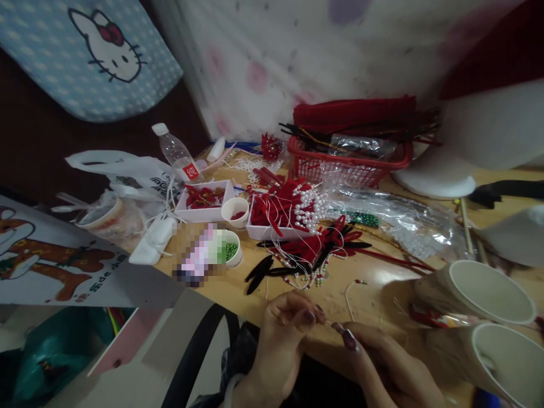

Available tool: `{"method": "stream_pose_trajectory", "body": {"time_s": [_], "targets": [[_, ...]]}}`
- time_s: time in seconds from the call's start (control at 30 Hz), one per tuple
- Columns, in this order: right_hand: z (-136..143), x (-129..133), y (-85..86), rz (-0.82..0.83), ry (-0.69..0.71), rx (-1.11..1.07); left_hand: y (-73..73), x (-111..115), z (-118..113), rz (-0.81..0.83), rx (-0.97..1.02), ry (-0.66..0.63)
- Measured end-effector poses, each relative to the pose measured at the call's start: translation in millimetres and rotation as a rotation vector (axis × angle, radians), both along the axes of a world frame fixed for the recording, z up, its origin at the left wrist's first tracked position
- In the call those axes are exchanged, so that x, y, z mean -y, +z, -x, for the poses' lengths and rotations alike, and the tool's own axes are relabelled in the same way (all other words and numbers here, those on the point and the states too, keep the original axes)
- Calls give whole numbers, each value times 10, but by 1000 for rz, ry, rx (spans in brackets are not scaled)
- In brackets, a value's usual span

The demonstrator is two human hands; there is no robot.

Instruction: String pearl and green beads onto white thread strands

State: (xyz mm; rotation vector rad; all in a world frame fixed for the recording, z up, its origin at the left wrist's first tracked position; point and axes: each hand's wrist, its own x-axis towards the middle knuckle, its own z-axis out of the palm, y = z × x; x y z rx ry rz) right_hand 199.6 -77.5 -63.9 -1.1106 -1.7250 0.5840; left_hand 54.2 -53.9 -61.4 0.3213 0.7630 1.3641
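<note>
My left hand (283, 334) is closed at the front edge of the table, its thumb and fingers pinched on a thin pale thread (328, 323). Facing it, my right hand (382, 362) pinches the same strand between thumb and forefinger. Exactly what sits at the fingertips is too small to make out. Just beyond my hands lies a white cord (347, 294) with small red and green beads at its end. Farther back are black velvety loops (259, 275), and a white box (272, 231) heaped with red pieces and white bead strings (308, 207).
Green beads fill a paper cup (236, 258); another small cup (235, 212) stands behind it. A white box (204, 212), plastic bottle (176, 150) and power strip (148, 241) are leftward. A red basket (348, 167) stands at the back, large cups (488, 294) at right.
</note>
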Motion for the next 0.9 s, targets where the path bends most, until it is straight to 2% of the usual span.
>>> {"method": "stream_pose_trajectory", "body": {"time_s": [0.07,0.17,0.27,0.6,0.77,0.9], "targets": [[28,-13,60,-7,39,5,38,-6,-23,75,154,-15],[95,-34,124,-5,61,0,101,-2,-37,272,357,-84],[165,-60,153,16,74,-15,148,2,-35,395,437,-149],[172,-47,110,38,90,-46,169,-1,-35,464,400,-114],[175,-56,111,54,99,-65,125,17,24,396,371,-67],[202,-56,158,20,118,-40,138,55,36,450,442,-129]]}}
